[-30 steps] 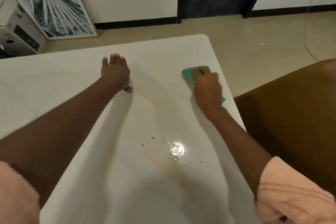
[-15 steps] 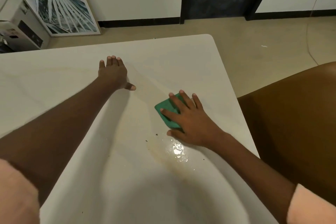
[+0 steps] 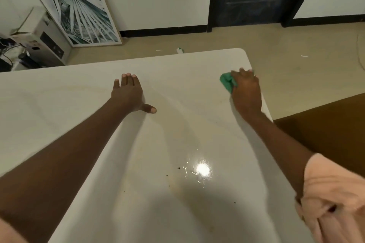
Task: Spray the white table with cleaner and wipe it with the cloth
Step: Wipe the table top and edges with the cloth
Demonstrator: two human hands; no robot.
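right hand (image 3: 246,92) pressing green cloth (image 3: 227,83), white table (image 3: 79,104)

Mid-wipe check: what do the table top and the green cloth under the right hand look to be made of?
White table: a hard, smooth, glossy top, maybe laminate or stone-look; it mirrors a lamp as a bright spot amid wet streaks. Green cloth: soft fabric, probably microfibre; it bunches in folds under the right hand. Neither is certain from looks alone.

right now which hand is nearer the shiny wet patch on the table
Left, narrowly. The left hand lies flat up-left of the wet patch; the right hand presses the green cloth near the far-right edge.
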